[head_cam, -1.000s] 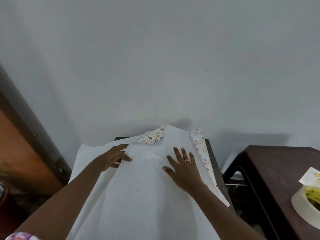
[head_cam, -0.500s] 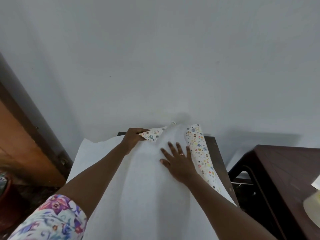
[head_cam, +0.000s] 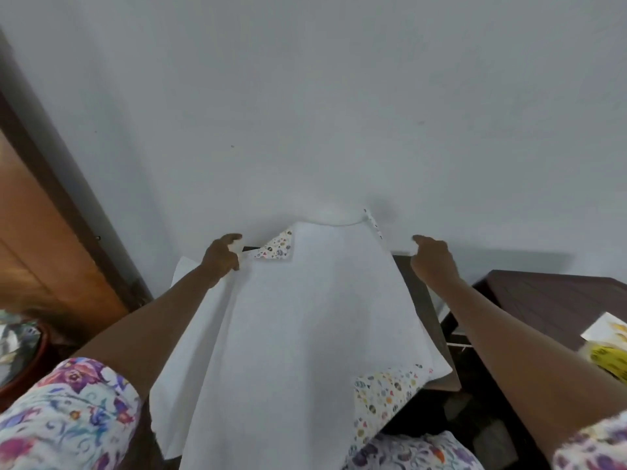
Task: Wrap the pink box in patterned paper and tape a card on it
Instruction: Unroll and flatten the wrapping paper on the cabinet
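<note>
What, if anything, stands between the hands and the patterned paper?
Nothing visible: the left hand pinches the patterned paper at its far left edge, the right hand at its far right edge.

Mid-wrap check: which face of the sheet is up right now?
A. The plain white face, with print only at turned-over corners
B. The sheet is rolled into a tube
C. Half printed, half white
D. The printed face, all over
A: the paper spreads out white face up, and the print shows just at turned-over corners, such as the far left corner and the near right corner.
</note>
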